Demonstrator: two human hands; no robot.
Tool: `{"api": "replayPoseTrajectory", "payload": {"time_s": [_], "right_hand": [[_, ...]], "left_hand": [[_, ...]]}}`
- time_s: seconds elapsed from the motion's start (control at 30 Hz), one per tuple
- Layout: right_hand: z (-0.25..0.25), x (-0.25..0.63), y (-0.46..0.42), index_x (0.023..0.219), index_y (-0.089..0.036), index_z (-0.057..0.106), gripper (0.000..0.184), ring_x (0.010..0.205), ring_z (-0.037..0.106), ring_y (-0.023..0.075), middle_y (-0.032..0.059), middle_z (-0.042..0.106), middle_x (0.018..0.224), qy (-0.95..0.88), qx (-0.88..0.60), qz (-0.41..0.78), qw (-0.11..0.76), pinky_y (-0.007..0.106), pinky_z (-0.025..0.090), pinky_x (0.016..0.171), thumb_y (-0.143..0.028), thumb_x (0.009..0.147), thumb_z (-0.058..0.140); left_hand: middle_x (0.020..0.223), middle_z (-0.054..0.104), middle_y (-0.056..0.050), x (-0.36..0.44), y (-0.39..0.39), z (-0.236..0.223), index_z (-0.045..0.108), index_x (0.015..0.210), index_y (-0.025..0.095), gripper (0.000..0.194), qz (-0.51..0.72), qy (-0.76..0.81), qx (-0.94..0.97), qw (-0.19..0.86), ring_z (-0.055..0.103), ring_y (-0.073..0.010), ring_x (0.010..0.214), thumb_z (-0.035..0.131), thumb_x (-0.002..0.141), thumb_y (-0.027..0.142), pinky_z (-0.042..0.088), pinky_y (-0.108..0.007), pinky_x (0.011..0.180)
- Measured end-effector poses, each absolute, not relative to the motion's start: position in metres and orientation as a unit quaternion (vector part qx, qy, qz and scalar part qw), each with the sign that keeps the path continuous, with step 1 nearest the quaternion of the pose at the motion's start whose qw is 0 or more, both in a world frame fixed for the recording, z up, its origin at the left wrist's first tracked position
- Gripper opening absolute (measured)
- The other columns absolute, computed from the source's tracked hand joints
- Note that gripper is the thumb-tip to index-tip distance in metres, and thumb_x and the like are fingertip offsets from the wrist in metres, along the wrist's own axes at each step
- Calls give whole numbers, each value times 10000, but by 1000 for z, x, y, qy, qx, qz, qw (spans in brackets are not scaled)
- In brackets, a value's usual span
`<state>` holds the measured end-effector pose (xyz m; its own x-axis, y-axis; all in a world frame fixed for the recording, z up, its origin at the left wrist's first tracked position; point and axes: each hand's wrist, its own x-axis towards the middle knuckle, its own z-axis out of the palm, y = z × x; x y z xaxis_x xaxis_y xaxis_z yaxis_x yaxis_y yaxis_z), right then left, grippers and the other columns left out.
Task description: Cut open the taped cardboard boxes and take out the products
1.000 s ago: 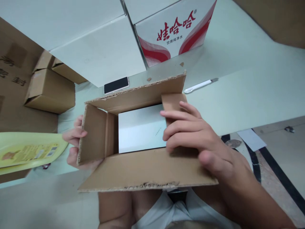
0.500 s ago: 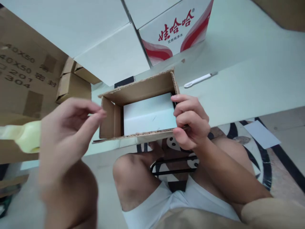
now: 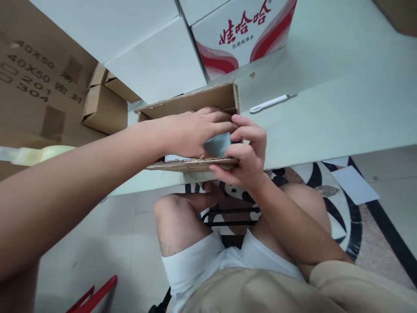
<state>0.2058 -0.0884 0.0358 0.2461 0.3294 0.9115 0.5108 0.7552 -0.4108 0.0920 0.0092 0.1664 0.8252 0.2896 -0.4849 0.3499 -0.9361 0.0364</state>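
An open brown cardboard box [image 3: 189, 101] sits at the table's front edge, with a flat white box [image 3: 219, 144] lying inside it. Reaching in from the left, my left hand [image 3: 198, 130] lies palm down over the white box, fingers stretched toward its right end and touching or just above it. My right hand [image 3: 249, 150] is on the cardboard box's right end, fingers curled over the rim and thumb below the front edge. Much of the white box is hidden under my left hand.
A white-handled craft knife [image 3: 269, 104] lies right of the box. Behind stand white cartons [image 3: 156, 56] and a red-and-white printed carton [image 3: 239, 56]. Leftward are small brown boxes [image 3: 106, 108], a large brown carton [image 3: 22, 108] and a pale yellow object [image 3: 54, 151]. A white sheet [image 3: 355, 184] lies on the floor.
My left hand has moved right, from beside the cardboard box to inside it, over the white box. My right hand stays at the right end, its thumb now under the front edge.
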Motion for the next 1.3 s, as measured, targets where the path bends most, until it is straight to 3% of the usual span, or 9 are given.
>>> {"api": "replayPoseTrajectory", "payload": {"time_s": [0.17, 0.33, 0.6, 0.77, 0.9, 1.0, 1.07, 1.13, 1.3], "right_hand": [[37, 204, -87, 930, -259, 517, 188, 1232, 588, 253, 24, 485, 1061, -610, -354, -71, 706, 481, 540, 1010, -339, 885, 681], [39, 202, -86, 920, -247, 503, 172, 1214, 605, 236, 23, 505, 1029, -593, -358, -93, 715, 444, 553, 942, -328, 902, 654], [41, 200, -90, 944, -249, 529, 166, 1228, 612, 224, 51, 546, 1031, -622, -388, -114, 670, 400, 547, 938, -406, 989, 556], [41, 194, -92, 981, -226, 550, 142, 1216, 613, 233, 52, 576, 1034, -616, -375, -78, 688, 404, 510, 966, -346, 955, 622], [39, 192, -91, 983, -236, 548, 149, 1229, 603, 247, 48, 564, 1036, -616, -355, -49, 702, 421, 518, 979, -313, 922, 660], [38, 191, -89, 991, -246, 545, 163, 1243, 593, 254, 43, 554, 1037, -610, -345, -33, 712, 439, 514, 1000, -286, 899, 674], [38, 190, -88, 989, -244, 541, 167, 1237, 595, 256, 43, 550, 1032, -606, -342, -31, 718, 446, 517, 1006, -278, 893, 674], [38, 189, -88, 985, -243, 536, 162, 1226, 600, 263, 48, 547, 1028, -605, -342, -32, 718, 460, 523, 1007, -284, 896, 666], [39, 190, -92, 984, -253, 524, 158, 1218, 612, 278, 53, 540, 1033, -615, -357, -39, 702, 478, 537, 994, -324, 909, 643]], "left_hand": [[1556, 447, -95, 89, 14, 170, 387, 1534, 299, 649, -271, 127, 954, 1, 405, -332, 1402, 593, 936, 446, 458, -497, 1088], [1429, 518, -146, 83, 16, 165, 474, 1497, 319, 632, -285, 113, 950, -67, 438, -385, 1336, 635, 905, 469, 473, -484, 1000], [1462, 571, -44, 62, 24, 171, 584, 1372, 342, 483, -268, 100, 957, -45, 394, -326, 1446, 489, 959, 572, 398, -469, 1106], [1362, 605, -111, 37, 32, 194, 625, 1310, 271, 590, -195, 61, 974, -96, 478, -317, 1316, 372, 960, 673, 428, -486, 1099], [1321, 596, -135, 2, 30, 210, 668, 1198, 205, 658, -151, 87, 978, -111, 469, -317, 1273, 378, 926, 730, 417, -515, 1128], [1290, 606, -129, -12, 18, 211, 649, 1114, 210, 516, -123, 169, 972, -111, 499, -285, 1232, 431, 954, 649, 461, -503, 1084], [1298, 611, -124, -9, 8, 210, 605, 1169, 220, 412, -79, 212, 968, -103, 528, -257, 1213, 492, 971, 564, 464, -491, 1083], [1410, 552, -134, 1, 3, 208, 567, 1281, 228, 460, -69, 211, 973, -67, 503, -260, 1299, 526, 967, 560, 437, -489, 1131], [1685, 205, -71, 21, 14, 203, 478, 1484, 301, 655, -179, 185, 966, 31, 286, -336, 1527, 532, 921, 632, 364, -525, 1217]]}}
